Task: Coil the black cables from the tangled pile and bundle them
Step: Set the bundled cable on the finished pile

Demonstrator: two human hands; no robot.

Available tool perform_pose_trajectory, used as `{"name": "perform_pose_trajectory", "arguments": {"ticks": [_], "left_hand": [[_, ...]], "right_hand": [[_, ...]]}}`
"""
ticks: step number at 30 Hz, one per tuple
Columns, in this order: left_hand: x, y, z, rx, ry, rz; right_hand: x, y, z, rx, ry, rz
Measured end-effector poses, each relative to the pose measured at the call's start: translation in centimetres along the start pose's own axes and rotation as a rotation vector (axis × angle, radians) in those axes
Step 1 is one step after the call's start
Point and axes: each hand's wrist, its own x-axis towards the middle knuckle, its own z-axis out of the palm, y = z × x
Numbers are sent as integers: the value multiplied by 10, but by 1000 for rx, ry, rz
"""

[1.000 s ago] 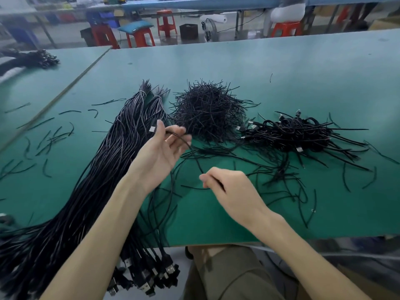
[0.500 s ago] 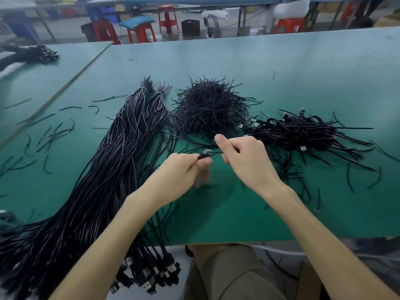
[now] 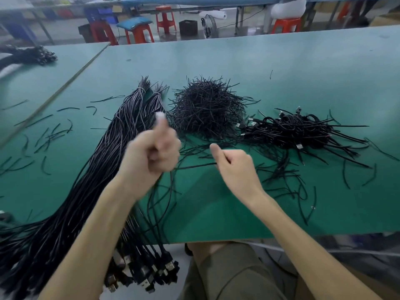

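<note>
The right hand [image 3: 236, 167] closes its grip on a thin black cable [image 3: 194, 166], pinched between thumb and curled fingers just above the green counter [image 3: 216, 217]. The cable runs nearly level to the left hand [image 3: 153, 148]. That hand is blurred, its grip a fist around the cable's other end with the thumb pointing up. Below the fist, strands of cable trail down toward the counter's near edge.

Left of the hands lies a long bundle of cables [image 3: 97, 169]; its USB plugs [image 3: 151, 271] hang over the edge. Behind the hands sits a mound of short black ties [image 3: 205, 111]. To the right is a heap of coiled cables [image 3: 303, 131], with loose tangled strands [image 3: 281, 180] beside the right hand. Scattered tie pieces [image 3: 49, 135] lie far left.
</note>
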Motion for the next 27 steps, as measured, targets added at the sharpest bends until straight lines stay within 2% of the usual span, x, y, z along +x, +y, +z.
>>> {"name": "perform_pose_trajectory", "arguments": {"ticks": [2,3,5,6,8,10,14,16,17,18,21,22,24,27], "left_hand": [[-4,-11,8,646,-205,-88],[-4,-19,13,834,-248,-122],[-2,-32,22,980,-109,-40],[0,-36,25,933,1,40],[3,-43,27,647,124,99],[7,-46,29,290,152,42],[18,-31,24,-597,275,-52],[16,-16,14,-869,225,-89],[12,-10,9,-822,168,-89],[7,-6,7,-617,100,-73],[-5,-12,17,482,-93,32],[-4,-18,21,751,-104,61],[-2,-28,26,983,-47,81],[0,-37,19,1062,90,112]], "right_hand": [[10,-4,-4,-44,65,-29],[14,-7,-3,-35,84,-49],[19,-17,3,19,100,-85],[19,-21,5,59,99,-87],[18,-26,8,198,67,-58],[13,-26,8,290,-6,-66],[-10,-17,19,128,-155,-172],[-11,-12,17,47,-182,-158],[-7,-10,13,21,-172,-145],[-2,-10,7,-3,-152,-144],[12,-13,-6,-183,-129,-217],[14,-15,-7,-289,-136,-238],[16,-21,-7,-438,-123,-242],[15,-31,-9,-424,-35,-191]]}}
